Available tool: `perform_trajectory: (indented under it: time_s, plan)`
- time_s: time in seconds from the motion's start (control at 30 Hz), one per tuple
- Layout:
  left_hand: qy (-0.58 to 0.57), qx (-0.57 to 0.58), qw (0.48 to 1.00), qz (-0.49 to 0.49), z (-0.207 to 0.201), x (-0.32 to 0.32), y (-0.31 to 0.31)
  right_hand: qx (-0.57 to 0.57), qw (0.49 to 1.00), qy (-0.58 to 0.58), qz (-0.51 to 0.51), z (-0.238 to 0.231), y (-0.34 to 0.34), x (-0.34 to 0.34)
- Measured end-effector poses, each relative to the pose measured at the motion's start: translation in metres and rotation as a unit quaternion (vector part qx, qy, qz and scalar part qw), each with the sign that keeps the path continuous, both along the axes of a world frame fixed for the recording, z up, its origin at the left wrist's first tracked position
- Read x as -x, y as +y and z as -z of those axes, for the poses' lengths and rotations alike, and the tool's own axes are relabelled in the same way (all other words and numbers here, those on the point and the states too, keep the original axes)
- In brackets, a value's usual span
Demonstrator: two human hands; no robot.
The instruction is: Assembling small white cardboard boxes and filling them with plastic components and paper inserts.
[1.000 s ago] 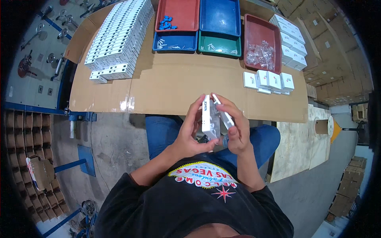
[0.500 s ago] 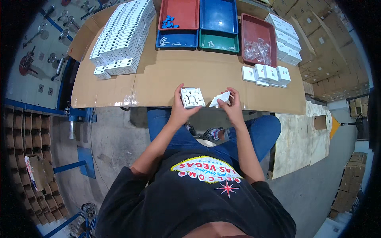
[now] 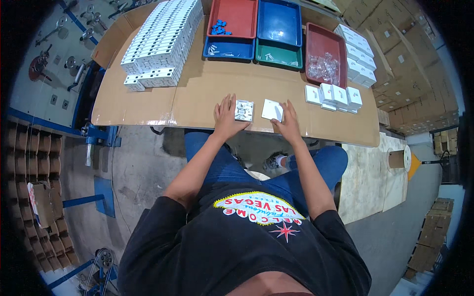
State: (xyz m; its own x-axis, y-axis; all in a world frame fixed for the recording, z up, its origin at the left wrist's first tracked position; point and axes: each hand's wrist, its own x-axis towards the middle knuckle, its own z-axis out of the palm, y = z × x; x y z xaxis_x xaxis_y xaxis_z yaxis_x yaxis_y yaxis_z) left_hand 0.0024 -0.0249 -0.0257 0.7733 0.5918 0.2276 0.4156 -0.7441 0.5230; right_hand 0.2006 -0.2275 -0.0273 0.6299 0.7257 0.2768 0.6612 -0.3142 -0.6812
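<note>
At the table's near edge, my left hand has its fingers along the left side of a white square plastic housing and its thumb by the near side. The housing's recessed face with small openings and fittings is turned up. Just to the right, a flat white square cover plate lies face up on the cardboard, or nearly so. My right hand grips its right edge, thumb on the near side and fingers on the far side. A small gap separates the two parts.
Stacked white housings stand at the left. Trays at the back include a red one with blue pieces, a blue one, a green one, and a dark red one with clear bags. Small white boxes sit at the right.
Both hands have moved forward onto the table with the housing and the cover plate. The plate, tilted in my right hand before, is now about flat. My view has shifted slightly.
</note>
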Motion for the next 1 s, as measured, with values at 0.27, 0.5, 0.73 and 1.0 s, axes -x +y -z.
perform_trajectory:
  time_s: [0.27, 0.5, 0.73, 1.0]
  plan:
    - [0.009, -0.035, 0.999, 0.009, 0.007, -0.013, -0.005, 0.058, 0.997, -0.053, -0.007, 0.016, -0.007, 0.003]
    - [0.008, -0.073, 0.997, -0.020, -0.001, -0.022, -0.007, 0.043, 0.999, -0.029, 0.011, 0.003, -0.004, 0.010]
    - [-0.033, -0.065, 0.996, -0.048, -0.010, -0.024, -0.013, -0.093, 0.976, 0.192, 0.053, 0.003, -0.011, -0.008]
    - [-0.039, -0.041, 0.997, -0.048, -0.011, -0.029, -0.014, -0.058, 0.977, 0.138, 0.153, -0.074, -0.013, -0.098]
